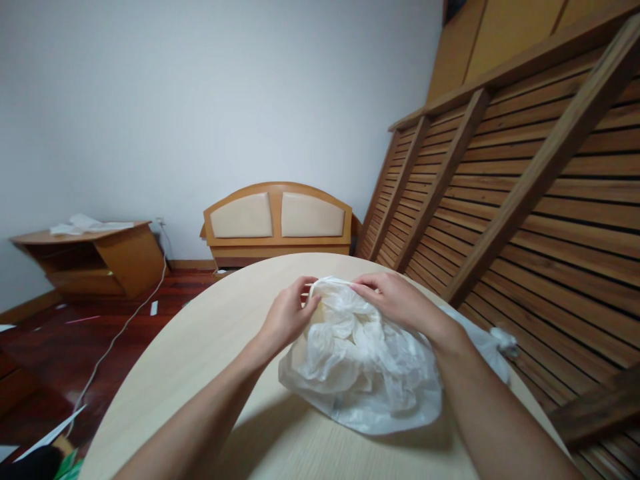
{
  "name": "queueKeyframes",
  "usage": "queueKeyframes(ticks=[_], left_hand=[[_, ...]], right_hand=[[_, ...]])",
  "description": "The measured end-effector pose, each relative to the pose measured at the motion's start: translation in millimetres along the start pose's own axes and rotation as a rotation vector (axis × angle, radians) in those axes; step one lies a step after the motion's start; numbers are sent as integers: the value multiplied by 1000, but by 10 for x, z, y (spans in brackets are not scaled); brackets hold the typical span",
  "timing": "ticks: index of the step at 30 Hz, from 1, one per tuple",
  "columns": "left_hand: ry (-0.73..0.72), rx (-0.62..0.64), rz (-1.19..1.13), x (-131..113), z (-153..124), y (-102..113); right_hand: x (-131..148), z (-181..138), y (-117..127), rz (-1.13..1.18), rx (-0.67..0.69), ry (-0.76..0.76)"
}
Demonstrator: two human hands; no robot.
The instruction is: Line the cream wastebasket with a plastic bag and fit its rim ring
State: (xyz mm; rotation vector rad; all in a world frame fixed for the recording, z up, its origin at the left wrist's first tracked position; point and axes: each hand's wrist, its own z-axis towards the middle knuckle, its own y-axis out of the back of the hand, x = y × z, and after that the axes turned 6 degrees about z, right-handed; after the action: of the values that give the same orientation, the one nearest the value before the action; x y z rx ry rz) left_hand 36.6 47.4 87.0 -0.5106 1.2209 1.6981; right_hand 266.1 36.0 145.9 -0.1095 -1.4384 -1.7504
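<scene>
A crumpled, translucent white plastic bag [360, 367] lies on a round pale wooden table [210, 347]. My left hand [287, 317] pinches the bag's far upper edge, fingers curled around the plastic. My right hand [395, 297] grips the same rim a little to the right, fingers closed on the plastic. Both forearms reach in from the bottom of the view. Whatever is inside the bag cannot be made out.
A slatted wooden bed frame [525, 200] leans against the wall on the right. A padded headboard [277, 220] stands at the far wall. A low wooden cabinet [95, 257] sits at left, with a white cable [125, 320] trailing over the dark red floor.
</scene>
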Motion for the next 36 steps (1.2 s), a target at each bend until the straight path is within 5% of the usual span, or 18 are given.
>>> queueKeyframes(ticks=[11,16,20,28,36], left_hand=[[3,162,-92,-92,-48,-8],[-87,-42,118,-133,-80,-7],[-243,-64,287,-167,-91,6],[-44,-93,391,-60,-16,80],[10,-120,389,81,63,137]], right_hand=[[-65,22,-17,48,44,-39],[1,9,-24,37,67,-40],[35,19,-64,36,49,-24],[-1,6,-8,83,12,0],[-423,-119,154,96,103,-141]])
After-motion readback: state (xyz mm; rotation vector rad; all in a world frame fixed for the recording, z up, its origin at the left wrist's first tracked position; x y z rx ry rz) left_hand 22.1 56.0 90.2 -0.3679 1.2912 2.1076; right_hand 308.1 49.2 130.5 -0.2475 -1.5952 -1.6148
